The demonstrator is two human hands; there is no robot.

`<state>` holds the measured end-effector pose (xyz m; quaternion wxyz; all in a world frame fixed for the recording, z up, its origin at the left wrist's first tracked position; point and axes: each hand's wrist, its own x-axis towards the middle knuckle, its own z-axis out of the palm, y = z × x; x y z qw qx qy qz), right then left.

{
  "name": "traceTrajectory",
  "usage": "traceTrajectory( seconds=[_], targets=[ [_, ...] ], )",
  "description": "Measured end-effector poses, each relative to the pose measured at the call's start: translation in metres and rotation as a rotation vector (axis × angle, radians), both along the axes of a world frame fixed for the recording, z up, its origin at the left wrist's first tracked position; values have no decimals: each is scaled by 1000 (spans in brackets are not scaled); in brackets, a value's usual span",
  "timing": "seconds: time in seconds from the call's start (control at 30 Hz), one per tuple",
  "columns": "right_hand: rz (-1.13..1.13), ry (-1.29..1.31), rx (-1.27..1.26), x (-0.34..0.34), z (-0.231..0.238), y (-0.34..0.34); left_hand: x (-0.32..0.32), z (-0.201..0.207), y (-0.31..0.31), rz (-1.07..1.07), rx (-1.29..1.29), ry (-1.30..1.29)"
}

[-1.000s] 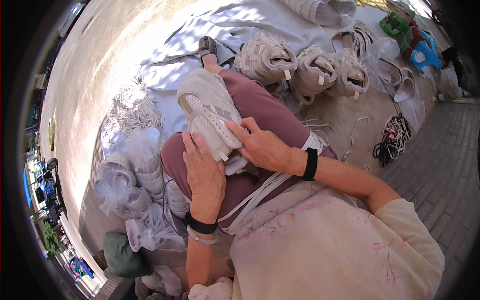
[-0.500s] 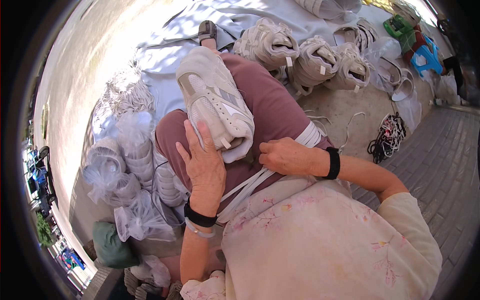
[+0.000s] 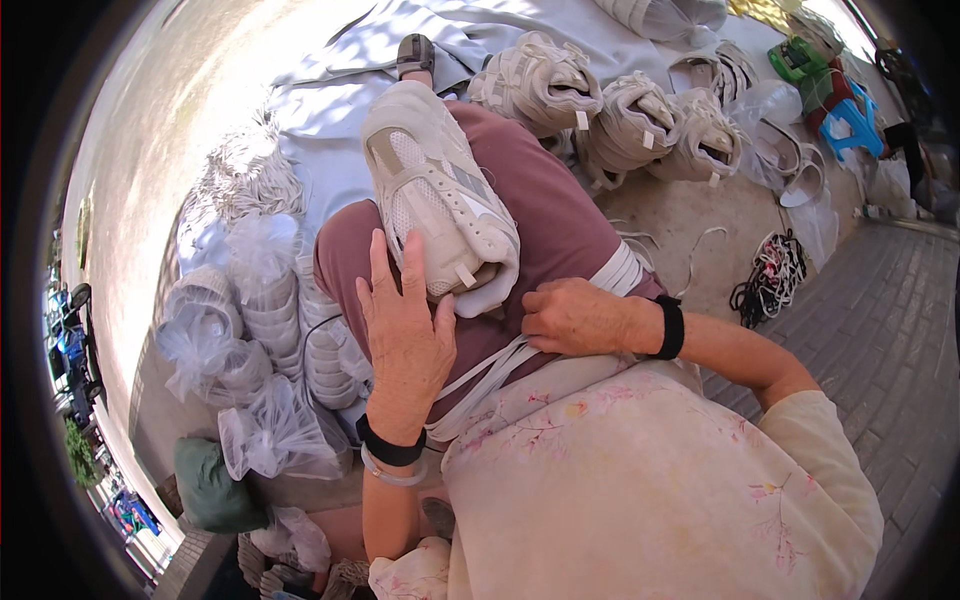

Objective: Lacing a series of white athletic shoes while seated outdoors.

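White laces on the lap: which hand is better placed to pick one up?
Probably the right hand: it lies at the laces with its fingers curled, while the left hand is spread at the shoe. Whether the right grips a lace is hidden.

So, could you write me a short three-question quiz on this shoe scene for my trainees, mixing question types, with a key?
1. Multiple choice: which hand overlaps the beige shoe on the mauve trousers? A) left B) right C) both
2. True or false: the person wears two black wristbands, one left, one right.
3. Fill the blank: the toe of that shoe points ____ the person's body.

Key:
1. A, the left hand
2. True
3. away from
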<state>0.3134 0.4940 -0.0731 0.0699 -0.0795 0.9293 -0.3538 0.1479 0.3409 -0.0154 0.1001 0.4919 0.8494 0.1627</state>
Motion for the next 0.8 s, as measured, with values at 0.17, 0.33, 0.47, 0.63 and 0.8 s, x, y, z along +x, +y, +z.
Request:
traceTrajectory(
  seconds=[0.17,0.33,0.47,0.63,0.8],
  targets=[
    [-26,45,3,-3,-4,2,2,13,-14,63,283,-62],
    [-213,81,-428,-19,31,10,30,12,-24,70,330,-426],
    [-317,54,-519,-33,77,27,33,13,-22,88,212,-794],
    [-448,347,-264,-45,102,62,-9,29,-59,293,206,-981],
    [-370,170,-19,-37,118,94,-51,37,-121,693,790,-901]
  ],
)
